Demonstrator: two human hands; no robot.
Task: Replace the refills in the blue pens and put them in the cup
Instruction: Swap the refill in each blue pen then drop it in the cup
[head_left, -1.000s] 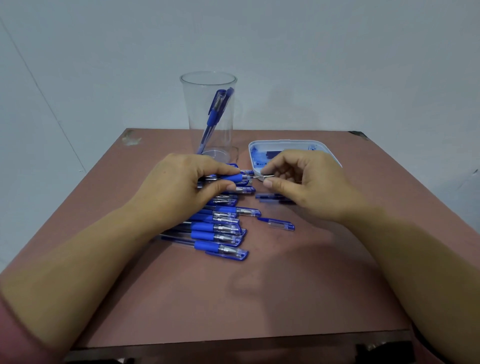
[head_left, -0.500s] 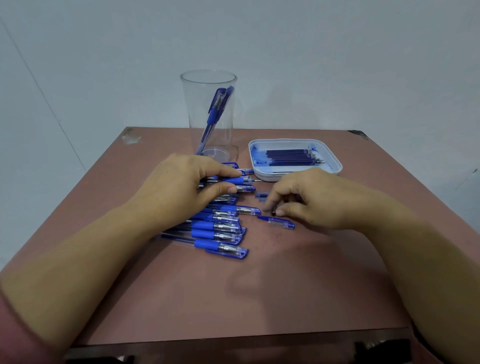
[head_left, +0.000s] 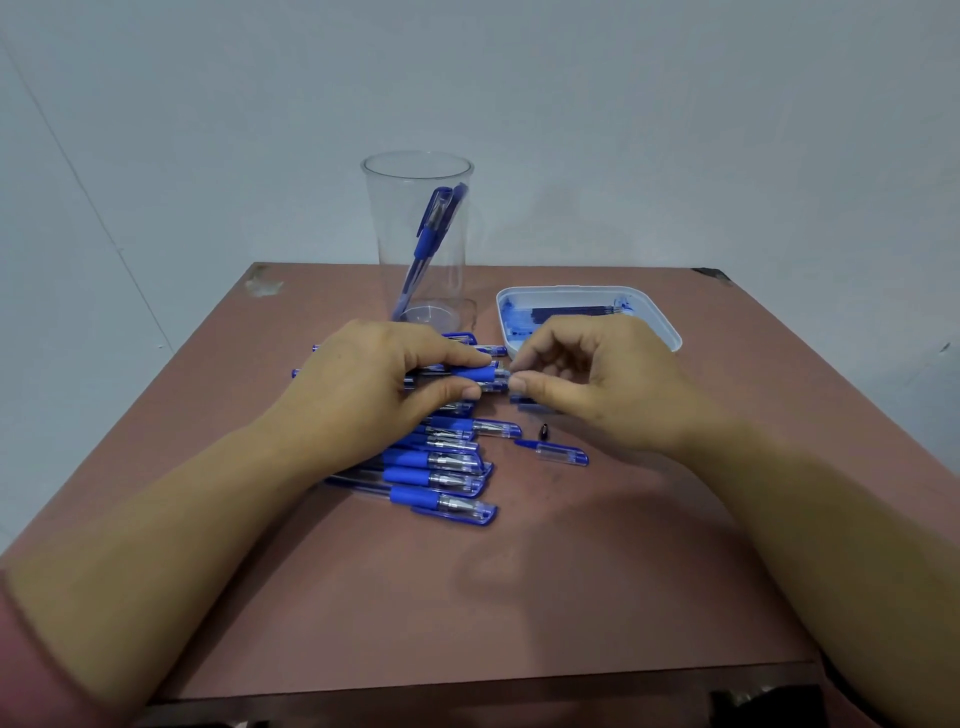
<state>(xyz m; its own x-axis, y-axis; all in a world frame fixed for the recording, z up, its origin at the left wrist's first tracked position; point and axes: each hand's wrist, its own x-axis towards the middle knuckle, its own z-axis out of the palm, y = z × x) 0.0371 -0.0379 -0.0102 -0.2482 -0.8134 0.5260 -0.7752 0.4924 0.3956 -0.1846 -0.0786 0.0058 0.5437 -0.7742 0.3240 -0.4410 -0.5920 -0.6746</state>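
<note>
I judge the job barely begun: my left hand (head_left: 384, 387) clamps its fingers on one blue pen (head_left: 475, 373), my right hand (head_left: 597, 387) pinches what looks like its tip, finished pens (head_left: 430, 234) stand in the cup (head_left: 395, 218) beyond my fingers, and an unrefilled pile (head_left: 441, 475) lies just beneath them.

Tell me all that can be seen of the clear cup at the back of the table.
The clear cup is a tall round tumbler, transparent plastic as it looks, slightly narrower at its base. It stands upright near the far edge of the brown table, left of the white tray. Inside, blue pens lean to the right, caps up. The left hand works just in front; no hand is seen touching it.
</note>
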